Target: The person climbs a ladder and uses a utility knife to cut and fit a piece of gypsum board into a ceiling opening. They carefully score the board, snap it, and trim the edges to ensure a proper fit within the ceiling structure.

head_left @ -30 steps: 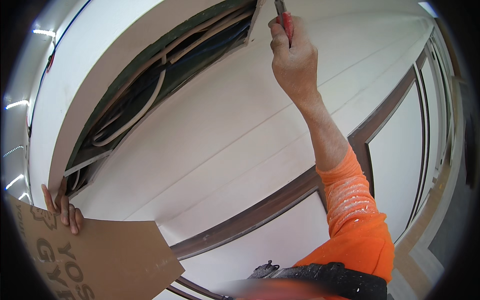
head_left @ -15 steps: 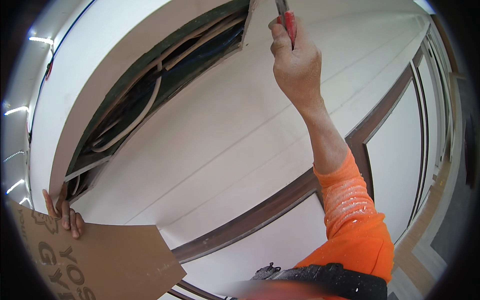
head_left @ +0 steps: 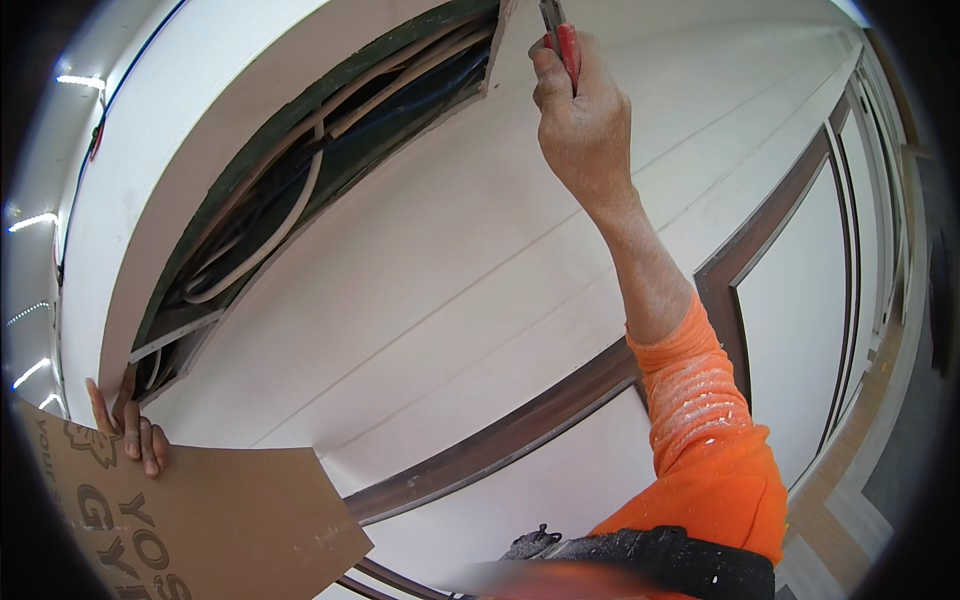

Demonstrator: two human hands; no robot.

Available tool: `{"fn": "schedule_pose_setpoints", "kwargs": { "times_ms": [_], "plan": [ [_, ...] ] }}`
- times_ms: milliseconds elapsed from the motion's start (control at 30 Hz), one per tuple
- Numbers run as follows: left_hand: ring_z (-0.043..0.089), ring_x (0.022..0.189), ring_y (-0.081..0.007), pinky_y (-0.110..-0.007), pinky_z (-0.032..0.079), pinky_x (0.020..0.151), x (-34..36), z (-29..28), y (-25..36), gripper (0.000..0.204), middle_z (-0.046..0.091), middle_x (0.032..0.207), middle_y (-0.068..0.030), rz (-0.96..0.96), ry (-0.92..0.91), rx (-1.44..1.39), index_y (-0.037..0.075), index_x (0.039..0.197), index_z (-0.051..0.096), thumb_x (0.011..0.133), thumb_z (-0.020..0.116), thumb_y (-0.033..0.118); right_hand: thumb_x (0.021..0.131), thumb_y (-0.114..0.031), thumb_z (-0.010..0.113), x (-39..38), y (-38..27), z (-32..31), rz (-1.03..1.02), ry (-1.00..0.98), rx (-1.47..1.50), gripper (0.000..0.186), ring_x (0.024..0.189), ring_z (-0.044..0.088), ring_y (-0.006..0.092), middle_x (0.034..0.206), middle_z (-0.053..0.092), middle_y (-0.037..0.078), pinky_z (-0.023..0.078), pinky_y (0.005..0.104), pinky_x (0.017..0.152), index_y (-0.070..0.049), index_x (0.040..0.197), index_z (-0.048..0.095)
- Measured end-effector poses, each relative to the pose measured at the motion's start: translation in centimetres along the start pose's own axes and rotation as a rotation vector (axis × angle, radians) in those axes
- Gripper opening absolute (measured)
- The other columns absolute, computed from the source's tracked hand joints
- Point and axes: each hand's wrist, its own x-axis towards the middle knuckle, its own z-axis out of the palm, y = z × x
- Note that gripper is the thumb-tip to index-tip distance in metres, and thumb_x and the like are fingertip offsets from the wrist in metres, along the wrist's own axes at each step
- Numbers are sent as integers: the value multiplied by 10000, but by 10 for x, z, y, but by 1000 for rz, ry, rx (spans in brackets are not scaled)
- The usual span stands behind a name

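Observation:
My right hand (head_left: 585, 130) is raised high at the top of the head view, its fingers wrapped round a red-handled utility knife (head_left: 569, 50). The knife's grey metal end points upward and is partly cut off by the picture's upper edge. Down at the left, my left hand (head_left: 130, 430) grips the top edge of a brown paper-faced plasterboard sheet (head_left: 240, 510), fingers bent over its face. That hand is just below the lower end of a long ceiling opening (head_left: 290, 190), where pale conduits (head_left: 300, 200) and dark cables show.
White ceiling and wall panels (head_left: 450, 270) with thin seam lines spread across the middle. Dark brown trim (head_left: 500, 440) crosses below them, framing white panels at the right. Light strips (head_left: 35, 222) and a blue cable (head_left: 85, 165) run along the far left.
My right hand has shifted slightly left with the utility knife, which is tilted a little more. My left hand and the plasterboard sheet have hardly moved.

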Motion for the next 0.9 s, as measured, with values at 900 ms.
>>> {"fn": "schedule_pose_setpoints", "kwargs": {
  "times_ms": [900],
  "plan": [
    [540, 482, -104, -206, 489, 442, 0, -7, -7, 627, 589, 960, -128, 34, -31, 56, 69, 1640, 64, 1105, 376, 162, 1046, -164, 558, -32, -12, -20, 223, -118, 22, 143, 620, 681, 367, 678, 643, 164, 522, 409, 557, -31, 1094, 578]
  ]
}}
